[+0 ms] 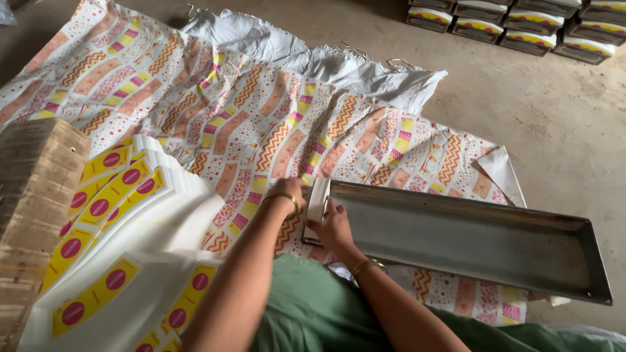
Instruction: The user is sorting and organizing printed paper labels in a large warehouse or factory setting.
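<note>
Far left we have a brown cardboard stack (36, 195), and beside it fanned yellow-and-white printed sheets (124, 195) with magenta dots. Moving in, our left hand (287, 193) grips the near end of a small white card stack (317, 201), fingers curled round it, while our right hand (334, 227) presses against it from the other side. That stack stands at the left end of the long metal tray (469, 238), which lies on patterned paper (261, 117). Far right, finished boxes (521, 23) sit stacked.
</note>
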